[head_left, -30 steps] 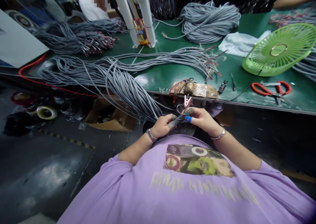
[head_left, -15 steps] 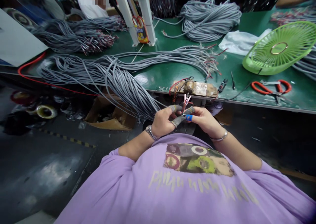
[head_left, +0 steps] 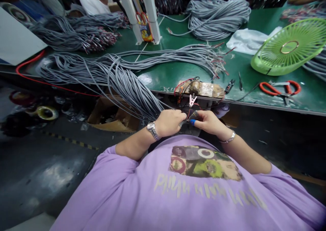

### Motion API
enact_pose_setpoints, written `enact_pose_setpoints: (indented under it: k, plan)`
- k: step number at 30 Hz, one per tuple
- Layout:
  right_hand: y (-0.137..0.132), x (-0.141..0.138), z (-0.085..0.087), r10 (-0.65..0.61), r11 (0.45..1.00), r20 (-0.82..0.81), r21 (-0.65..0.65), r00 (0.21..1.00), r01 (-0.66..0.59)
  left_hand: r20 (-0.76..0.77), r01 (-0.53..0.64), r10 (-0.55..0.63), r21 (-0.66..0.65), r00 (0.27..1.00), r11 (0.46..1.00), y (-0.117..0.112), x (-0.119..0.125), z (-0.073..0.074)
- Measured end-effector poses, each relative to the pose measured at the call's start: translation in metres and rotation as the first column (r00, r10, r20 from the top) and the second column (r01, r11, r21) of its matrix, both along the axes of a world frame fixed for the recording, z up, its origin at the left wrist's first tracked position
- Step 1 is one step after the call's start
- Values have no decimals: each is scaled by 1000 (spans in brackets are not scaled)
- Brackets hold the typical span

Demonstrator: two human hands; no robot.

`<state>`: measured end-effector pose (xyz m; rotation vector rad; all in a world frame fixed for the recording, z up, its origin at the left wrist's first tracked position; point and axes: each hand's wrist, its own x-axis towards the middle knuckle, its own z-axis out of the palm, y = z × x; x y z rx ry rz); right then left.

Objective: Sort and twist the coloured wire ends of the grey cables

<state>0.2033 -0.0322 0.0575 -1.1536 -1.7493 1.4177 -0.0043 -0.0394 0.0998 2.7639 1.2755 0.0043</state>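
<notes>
In front of my chest, thin coloured wires [head_left: 188, 115] rise between my two hands. My left hand [head_left: 168, 123] is closed at their left, its back turned up and its fingers curled around the wire ends. From the right, my right hand [head_left: 212, 124] pinches the wires between a grey-covered index finger and a thumb wrapped in blue. Just above stands a small pale pink piece [head_left: 192, 100], shaped like a clip. A bundle of grey cables [head_left: 137, 92] hangs over the table edge and runs down towards my left hand.
On the green table [head_left: 163, 80] lie a taped wooden block [head_left: 203, 88], small cutters [head_left: 230, 86], and red-handled scissors [head_left: 286, 90]. A green fan [head_left: 289, 47] stands at the right. Behind is a coiled grey cable [head_left: 219, 17]. An open cardboard box [head_left: 119, 122] sits below the edge.
My left hand has rolled over, so its back now faces up and its fingertips are curled at the wires. My right hand stays at nearly the same place, still pinching.
</notes>
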Motion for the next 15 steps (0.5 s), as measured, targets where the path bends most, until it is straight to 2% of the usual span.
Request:
enact_pose_setpoints:
  k: [1, 3, 5, 6, 7, 9, 11, 12, 13, 15]
  plan:
    - [0, -1, 0, -1, 999, -15, -54, 1000, 0, -10, 4, -4, -11, 1000, 1000, 1, -1, 3]
    - [-2, -4, 0, -14, 984, -84, -176, 996, -1, 79, 10, -6, -50, 997, 999, 5, -4, 4]
    - [-3, -5, -1, -33, 961, -190, -274, 981, -21, 285, 29, 16, -155, 958, 988, 13, -9, 2]
    - [-3, -5, -1, -34, 950, -243, -311, 969, -44, 403, 52, 54, -249, 914, 967, 17, -11, 0]
    - [-3, -4, -1, -27, 937, -290, -342, 957, -77, 506, 86, 118, -363, 854, 928, 20, -13, -3]
    - [-1, -1, -1, 1, 910, -359, -388, 933, -150, 608, 161, 300, -587, 735, 794, 26, -16, -9]
    - [1, 2, 0, 15, 879, -412, -428, 911, -209, 593, 198, 457, -727, 663, 657, 28, -17, -13]
    - [2, 3, 1, 14, 865, -435, -447, 900, -229, 581, 207, 503, -760, 639, 616, 27, -17, -16]
    - [3, 4, 2, 5, 853, -455, -462, 891, -241, 582, 222, 528, -774, 619, 593, 26, -16, -18]
    - [4, 4, 4, -16, 834, -487, -488, 873, -256, 640, 277, 521, -742, 564, 611, 23, -12, -25]
